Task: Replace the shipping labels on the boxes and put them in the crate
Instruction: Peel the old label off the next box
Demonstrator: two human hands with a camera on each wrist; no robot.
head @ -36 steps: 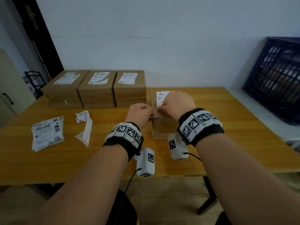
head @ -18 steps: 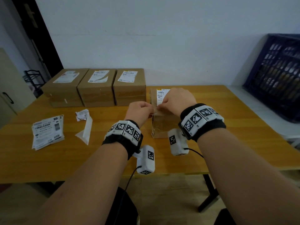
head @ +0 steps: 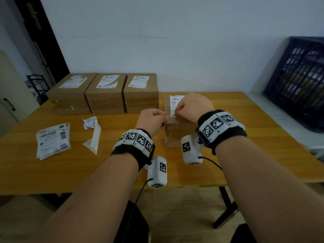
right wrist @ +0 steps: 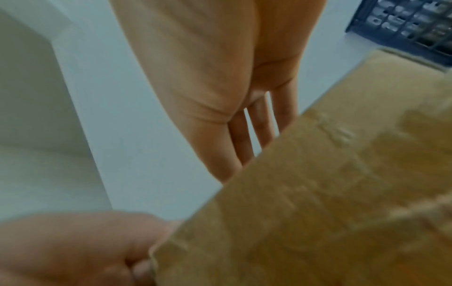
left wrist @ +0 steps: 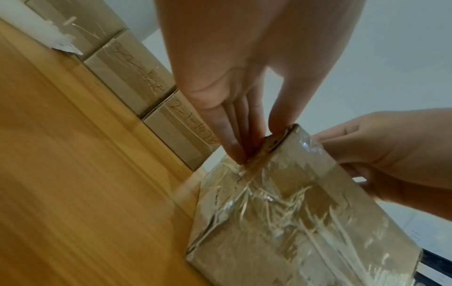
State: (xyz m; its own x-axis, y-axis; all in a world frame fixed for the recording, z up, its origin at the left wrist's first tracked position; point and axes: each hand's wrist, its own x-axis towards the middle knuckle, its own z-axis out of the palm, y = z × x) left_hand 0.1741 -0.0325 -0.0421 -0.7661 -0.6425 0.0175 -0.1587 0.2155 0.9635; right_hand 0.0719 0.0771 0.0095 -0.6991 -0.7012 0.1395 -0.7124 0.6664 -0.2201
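Scanning from the left of the desk (head: pixel 73 171): a loose stack of labels (head: pixel 53 140) lies flat, with a crumpled strip of peeled backing (head: pixel 93 134) just beside it. Behind these, three sealed boxes (head: pixel 107 92) stand side by side against the wall, each bearing a label on its top face; contents cannot be seen. Nearer the desk centre, the tape-wrapped box (head: pixel 172 135) stands upright on the wood, a shipping label (head: pixel 176 102) on its top. The left hand (head: pixel 152 120) grips the box's near upper edge, thumb on one face and fingers (left wrist: pixel 229 139) on the other. The right hand (head: pixel 193 106) rests on the box top with fingers curled, pinching at the label's lower edge; the exact contact is partly hidden by the knuckles. At far right, the dark blue crate (head: pixel 298 81) stands tipped on the adjoining white ledge; what shows through its lattice is too dim to identify. Compared with one second ago, both hands remain at the same box in the same grips, and the boxes, labels and backing strip keep their places.
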